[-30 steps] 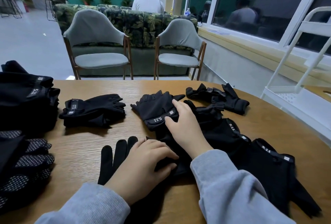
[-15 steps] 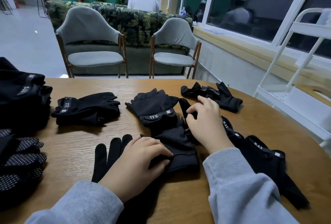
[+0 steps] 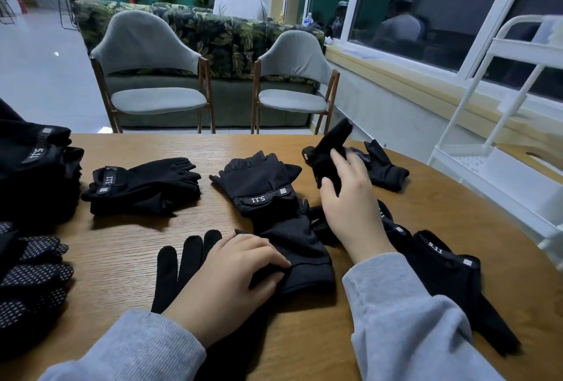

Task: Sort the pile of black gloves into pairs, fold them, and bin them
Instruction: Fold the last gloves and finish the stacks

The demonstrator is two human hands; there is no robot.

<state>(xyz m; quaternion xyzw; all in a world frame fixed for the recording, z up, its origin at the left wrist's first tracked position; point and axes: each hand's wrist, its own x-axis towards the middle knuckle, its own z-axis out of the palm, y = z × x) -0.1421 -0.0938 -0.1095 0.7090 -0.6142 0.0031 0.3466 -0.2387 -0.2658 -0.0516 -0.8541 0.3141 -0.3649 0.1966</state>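
Black gloves lie scattered on a round wooden table (image 3: 128,259). My left hand (image 3: 231,271) presses down on a full-finger black glove (image 3: 179,262) and the cuff of a mesh glove (image 3: 301,255) near the front. My right hand (image 3: 350,201) grips a black glove (image 3: 330,152) and lifts it off the table at the far side. A fingerless "5.11" glove (image 3: 259,182) lies in the middle. A folded pair (image 3: 143,185) sits to its left. More "5.11" gloves (image 3: 441,262) lie under my right sleeve.
A stack of folded gloves (image 3: 33,164) stands at the far left, with dotted-palm gloves (image 3: 30,277) in front of it. Another glove (image 3: 384,164) lies at the far right. A white wire rack (image 3: 499,124) stands right of the table; two grey chairs (image 3: 152,76) stand beyond.
My right hand left the middle "5.11" glove, moved to the far right, took hold of a black glove and raised it. My left hand stayed pressed on the front gloves.
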